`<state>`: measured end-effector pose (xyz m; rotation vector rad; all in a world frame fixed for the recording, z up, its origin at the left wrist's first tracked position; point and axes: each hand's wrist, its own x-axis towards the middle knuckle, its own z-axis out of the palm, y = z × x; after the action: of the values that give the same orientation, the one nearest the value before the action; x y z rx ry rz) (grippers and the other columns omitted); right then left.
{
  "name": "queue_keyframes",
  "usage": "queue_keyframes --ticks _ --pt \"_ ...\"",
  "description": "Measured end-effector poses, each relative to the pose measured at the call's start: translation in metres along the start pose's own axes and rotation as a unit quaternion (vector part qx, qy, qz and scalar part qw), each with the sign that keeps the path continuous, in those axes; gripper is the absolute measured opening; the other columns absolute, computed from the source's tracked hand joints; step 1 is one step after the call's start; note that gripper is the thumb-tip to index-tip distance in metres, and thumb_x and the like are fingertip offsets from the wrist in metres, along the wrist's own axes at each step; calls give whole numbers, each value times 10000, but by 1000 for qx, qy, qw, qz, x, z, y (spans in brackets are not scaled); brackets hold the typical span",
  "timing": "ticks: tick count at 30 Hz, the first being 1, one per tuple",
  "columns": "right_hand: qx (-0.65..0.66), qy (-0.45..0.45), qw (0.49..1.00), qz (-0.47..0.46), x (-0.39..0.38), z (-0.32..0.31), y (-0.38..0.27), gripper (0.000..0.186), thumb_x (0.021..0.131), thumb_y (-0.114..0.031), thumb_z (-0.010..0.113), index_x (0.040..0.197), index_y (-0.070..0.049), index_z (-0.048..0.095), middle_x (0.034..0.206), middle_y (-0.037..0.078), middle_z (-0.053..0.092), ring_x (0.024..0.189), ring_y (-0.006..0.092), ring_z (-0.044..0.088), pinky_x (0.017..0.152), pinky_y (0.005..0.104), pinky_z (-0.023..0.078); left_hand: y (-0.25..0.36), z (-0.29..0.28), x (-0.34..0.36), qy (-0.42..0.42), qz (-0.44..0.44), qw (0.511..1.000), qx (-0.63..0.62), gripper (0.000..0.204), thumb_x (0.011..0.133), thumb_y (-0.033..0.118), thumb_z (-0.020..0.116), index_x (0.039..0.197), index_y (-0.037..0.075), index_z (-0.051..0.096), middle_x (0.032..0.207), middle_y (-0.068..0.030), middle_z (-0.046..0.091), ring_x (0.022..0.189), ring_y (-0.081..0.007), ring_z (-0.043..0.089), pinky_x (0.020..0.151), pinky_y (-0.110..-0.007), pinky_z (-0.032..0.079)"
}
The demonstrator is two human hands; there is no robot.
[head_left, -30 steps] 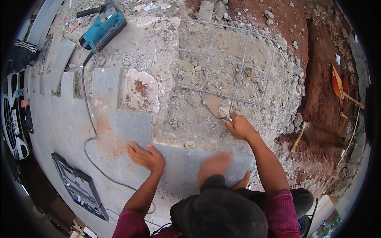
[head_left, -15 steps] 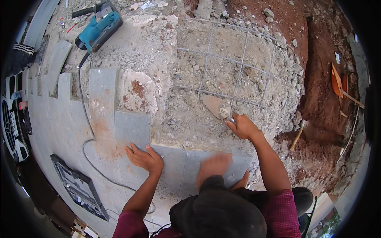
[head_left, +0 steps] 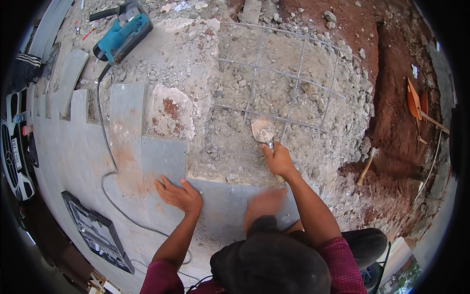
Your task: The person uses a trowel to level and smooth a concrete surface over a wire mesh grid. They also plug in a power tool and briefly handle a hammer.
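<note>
My left hand (head_left: 182, 197) rests open with fingers spread on the grey paving tiles (head_left: 164, 161), near their broken edge. My right hand (head_left: 278, 161) grips the handle of a pointed trowel (head_left: 261, 128), whose dusty blade is over the rubble bed (head_left: 230, 142) just below the lower bar of a metal grid (head_left: 298, 78). My bare foot (head_left: 262, 206), blurred, is on the tiles between my hands.
A teal power tool (head_left: 122, 36) lies upper left, its cable snaking across the tiles. A black open case (head_left: 95, 230) lies lower left, a white car (head_left: 14, 147) at the far left. A red-earth trench (head_left: 394, 122) runs along the right, with orange tools (head_left: 415, 100) and a wooden handle (head_left: 367, 166).
My right hand and the trowel have moved left, and the blade has turned to point more upward. My left hand stays on the tiles.
</note>
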<state>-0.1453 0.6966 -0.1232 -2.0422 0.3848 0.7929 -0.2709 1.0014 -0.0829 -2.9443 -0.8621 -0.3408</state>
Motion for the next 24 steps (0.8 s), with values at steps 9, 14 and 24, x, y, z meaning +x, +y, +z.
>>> queue_keyframes --ticks 9,14,24 --pt "-167 -100 980 -50 -55 -110 -14 448 989 -365 683 1148 33 552 868 328 696 881 541 682 783 568 538 0 -1 -4 -8 -7 1000 -5 682 1068 378 473 1562 -76 352 1631 -356 280 1506 -515 268 1222 -598 186" --pt "-270 52 935 -226 -29 -129 -29 351 1000 -269 643 1194 -6 518 850 307 701 806 530 680 740 573 541 2 -1 -3 -10 3 1000 -10 682 1067 359 469 1570 -80 334 1637 -355 259 1515 -520 246 1225 -614 165" --pt "-508 -128 825 -213 24 -98 -160 368 1065 -344 547 1161 -1 640 868 212 754 851 424 749 768 535 594 0 -3 -2 -16 -10 999 -27 691 1067 370 460 1580 -70 318 1652 -346 234 1533 -527 211 1216 -648 145"
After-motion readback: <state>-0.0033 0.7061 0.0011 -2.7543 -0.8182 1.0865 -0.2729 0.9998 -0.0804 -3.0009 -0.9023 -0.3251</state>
